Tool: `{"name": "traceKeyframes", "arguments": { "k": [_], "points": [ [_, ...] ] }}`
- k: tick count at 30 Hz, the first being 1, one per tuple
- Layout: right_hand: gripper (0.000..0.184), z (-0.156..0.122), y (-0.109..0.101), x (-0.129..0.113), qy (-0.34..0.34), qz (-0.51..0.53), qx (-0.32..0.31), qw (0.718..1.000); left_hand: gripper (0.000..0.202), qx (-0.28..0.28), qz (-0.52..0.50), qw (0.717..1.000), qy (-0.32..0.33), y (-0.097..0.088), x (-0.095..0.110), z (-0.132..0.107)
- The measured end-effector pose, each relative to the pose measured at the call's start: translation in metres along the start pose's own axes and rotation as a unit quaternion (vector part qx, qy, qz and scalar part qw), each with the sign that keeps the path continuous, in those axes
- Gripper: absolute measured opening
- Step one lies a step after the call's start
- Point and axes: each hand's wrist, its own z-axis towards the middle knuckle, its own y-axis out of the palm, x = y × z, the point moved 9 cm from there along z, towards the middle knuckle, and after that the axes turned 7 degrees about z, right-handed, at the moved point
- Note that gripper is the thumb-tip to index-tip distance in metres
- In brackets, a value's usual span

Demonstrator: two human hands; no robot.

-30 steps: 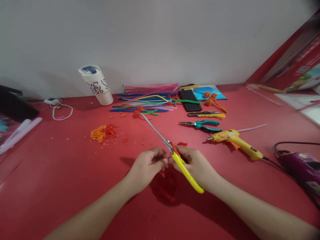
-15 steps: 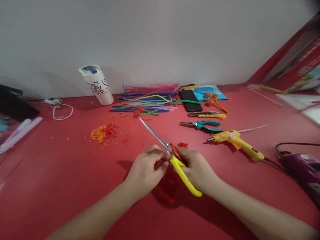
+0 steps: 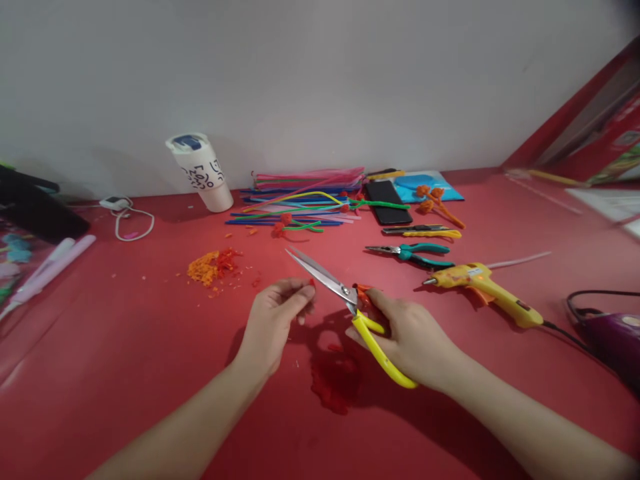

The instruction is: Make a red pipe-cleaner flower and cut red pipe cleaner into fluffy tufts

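Observation:
My right hand (image 3: 417,337) is wrapped round a pair of scissors (image 3: 323,275) with yellow handles. The blades point up and to the left, nearly closed. A red-orange object (image 3: 364,299) shows between my right fingers and the scissors' pivot; its kind I cannot make out. Left of the blades, my left hand (image 3: 275,317) pinches a tiny red piece (image 3: 312,283) between thumb and fingertips. Below both hands lies a dark red patch of material (image 3: 335,380) on the red table. A heap of orange and red clippings (image 3: 205,268) lies beyond my left hand.
At the back lie several coloured pipe cleaners (image 3: 300,193), a white tumbler (image 3: 200,173) and a phone (image 3: 387,203). On the right are a yellow cutter (image 3: 433,233), pliers (image 3: 423,249), an orange pipe-cleaner piece (image 3: 440,200) and a yellow glue gun (image 3: 483,283) with its cord.
My left hand has moved left, away from the scissors' pivot, with the tiny red piece in its pinch. The blades have drawn slightly right, uncovering more of the red patch.

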Motion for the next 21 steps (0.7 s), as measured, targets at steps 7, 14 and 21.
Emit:
{"name": "traceKeyframes", "arguments": {
  "k": [7,14,21],
  "points": [
    [0.036,-0.002,0.011,-0.001,-0.054,-0.152,-0.023,0.987,0.005,0.040,-0.097,0.994,0.033,-0.013,0.011,0.000],
    [0.043,-0.005,0.017,-0.004,-0.100,-0.189,-0.016,0.977,0.002,0.043,-0.113,0.990,0.067,-0.017,0.017,0.000],
    [0.038,-0.008,0.017,-0.008,-0.113,-0.185,-0.005,0.976,0.005,0.040,-0.099,0.991,0.077,-0.015,0.020,-0.003]
  ]
}}
